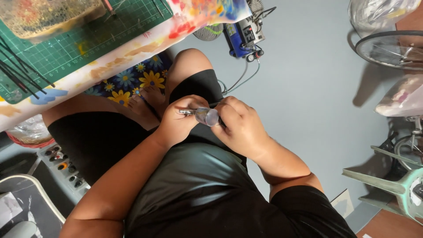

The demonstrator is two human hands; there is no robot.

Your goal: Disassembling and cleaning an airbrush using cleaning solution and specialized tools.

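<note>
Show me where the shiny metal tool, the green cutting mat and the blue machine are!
shiny metal tool (203,115): head view, on its silvery cup between both hands.
green cutting mat (83,37): head view, on its bare gridded surface.
blue machine (241,37): head view, on its blue body on the floor.

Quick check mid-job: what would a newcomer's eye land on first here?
Both hands, left hand and right hand, meet over the lap around a small silvery metal airbrush-like tool. Upper left lies a green gridded cutting mat; a blue compressor-like machine sits on the grey floor.
</note>
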